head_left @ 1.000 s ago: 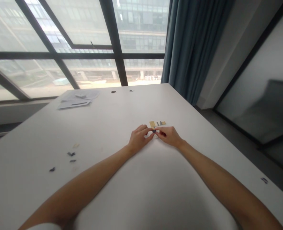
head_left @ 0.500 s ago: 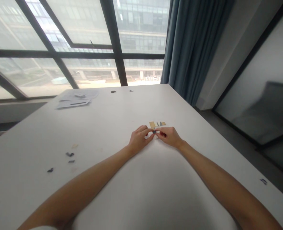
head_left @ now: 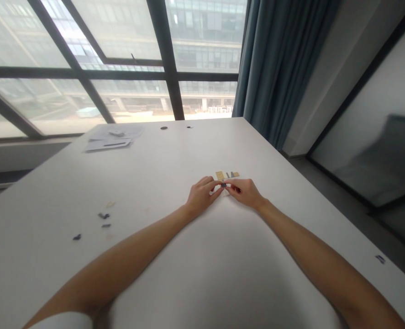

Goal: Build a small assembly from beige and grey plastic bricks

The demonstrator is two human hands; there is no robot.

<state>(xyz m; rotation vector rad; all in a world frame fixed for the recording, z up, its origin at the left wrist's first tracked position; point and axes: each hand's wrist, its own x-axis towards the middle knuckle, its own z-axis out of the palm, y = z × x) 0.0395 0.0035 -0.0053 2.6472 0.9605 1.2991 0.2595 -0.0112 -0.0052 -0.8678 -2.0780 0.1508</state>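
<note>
Between my two hands is a small dark grey piece, too small to tell its kind. My left hand pinches it from the left with thumb and forefinger. From the right, the thumb and forefinger of my right hand close on the same piece. Just beyond the fingers lie a flat yellow piece, a small grey piece and another yellow piece. A pale scrap shows on the table under the fingertips, partly hidden.
The white table reaches to the window. Several small dark pieces and a pale yellow one lie at left. Papers lie at the far left corner. A dark piece is near the right edge, and a blue curtain hangs behind.
The view has shifted slightly, so the table things sit a little higher and further right. Both hands keep their pinch on the grey piece, which appears slightly turned.
</note>
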